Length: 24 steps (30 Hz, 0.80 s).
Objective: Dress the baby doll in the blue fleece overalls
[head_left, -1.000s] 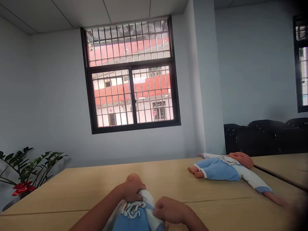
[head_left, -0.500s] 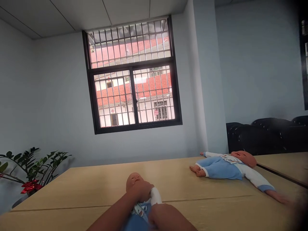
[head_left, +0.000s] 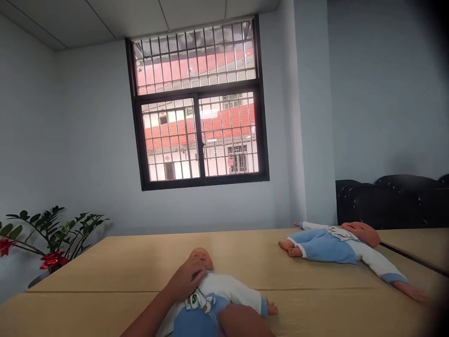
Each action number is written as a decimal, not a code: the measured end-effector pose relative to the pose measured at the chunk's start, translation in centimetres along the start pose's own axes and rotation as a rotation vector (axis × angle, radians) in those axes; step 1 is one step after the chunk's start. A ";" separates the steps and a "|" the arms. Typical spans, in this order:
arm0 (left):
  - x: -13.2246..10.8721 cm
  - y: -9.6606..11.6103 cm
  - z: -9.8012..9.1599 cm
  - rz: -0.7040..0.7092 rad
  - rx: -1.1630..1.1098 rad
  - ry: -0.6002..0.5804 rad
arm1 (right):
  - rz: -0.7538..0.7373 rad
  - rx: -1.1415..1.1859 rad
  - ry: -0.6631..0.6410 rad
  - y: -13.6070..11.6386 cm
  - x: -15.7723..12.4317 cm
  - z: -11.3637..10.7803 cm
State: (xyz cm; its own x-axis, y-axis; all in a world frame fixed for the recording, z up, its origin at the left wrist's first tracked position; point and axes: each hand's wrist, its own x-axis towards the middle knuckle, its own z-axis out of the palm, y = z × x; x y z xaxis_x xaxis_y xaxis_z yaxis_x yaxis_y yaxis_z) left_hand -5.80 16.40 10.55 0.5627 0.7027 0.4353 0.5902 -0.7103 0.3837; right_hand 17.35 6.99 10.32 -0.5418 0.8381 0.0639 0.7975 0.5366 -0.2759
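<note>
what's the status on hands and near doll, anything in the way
Left hand on upper body of near doll. Right hand blurred by its waist, grip unclear. Doll face up. Second doll off right, not in the way.

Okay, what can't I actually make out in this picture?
In the head view:
The near doll: lower end cut off by the bottom edge; part of its upper body covered by the left hand.
The right hand: blurred, fingertips not visible.
The far doll: outstretched hand blurred near the dark right edge.

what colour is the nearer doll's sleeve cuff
The cuff is light blue; head view shows it best.
</note>
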 end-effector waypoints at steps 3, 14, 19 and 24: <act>-4.5 -3.7 -0.5 -0.173 -0.043 -0.023 | 0.017 -0.055 -0.053 -1.0 -0.6 -1.8; -8.6 -6.2 2.2 -0.309 -0.651 -0.053 | -0.177 0.249 -0.057 -4.8 7.7 -1.4; -8.1 -7.2 4.1 -0.321 -0.666 0.091 | -0.195 0.064 -0.079 -4.7 12.5 -1.9; -8.2 -8.3 4.5 -0.268 -0.632 0.193 | -0.270 0.065 -0.044 -4.0 16.7 -1.6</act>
State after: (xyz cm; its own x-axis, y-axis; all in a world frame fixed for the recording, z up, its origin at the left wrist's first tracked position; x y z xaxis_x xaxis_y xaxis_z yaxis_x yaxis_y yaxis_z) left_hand -12.68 16.70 0.15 0.2978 0.8784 0.3738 0.2127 -0.4428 0.8710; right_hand 5.55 18.97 14.02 -0.7447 0.6595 0.1021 0.6044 0.7314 -0.3157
